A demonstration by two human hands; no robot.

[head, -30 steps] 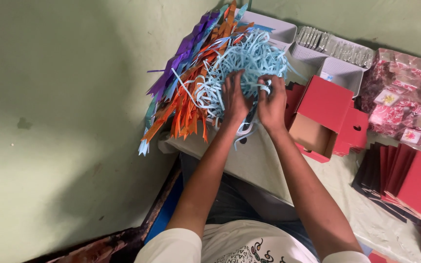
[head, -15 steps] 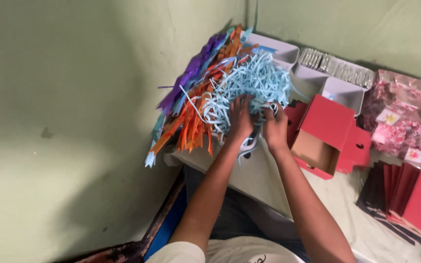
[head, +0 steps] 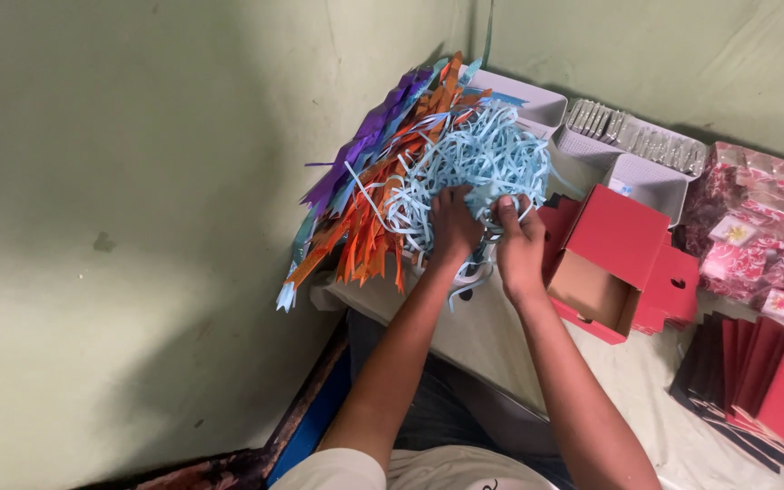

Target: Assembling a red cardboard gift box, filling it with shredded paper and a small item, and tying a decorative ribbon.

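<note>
Both your hands are buried in the light-blue paper shred [head: 483,159]: left hand [head: 454,227] and right hand [head: 517,236] side by side, fingers curled gripping strands. The pile sits just ahead; open red box [head: 605,272] lies right on the surface [head: 492,336].

An open red box [head: 612,263] stands by clear pink-and-red packets [head: 759,245] and stacked flat red boxes [head: 773,381].

Soft, even light falls from my upper right, dim rather than bright. The pale green plaster wall [head: 138,227] carries a broad murky shadow toward its lower left. The glossy clear-wrapped pink packets [head: 755,236] show small glints. Focus is fair at centre; edges look slightly stretched and softer.
</note>
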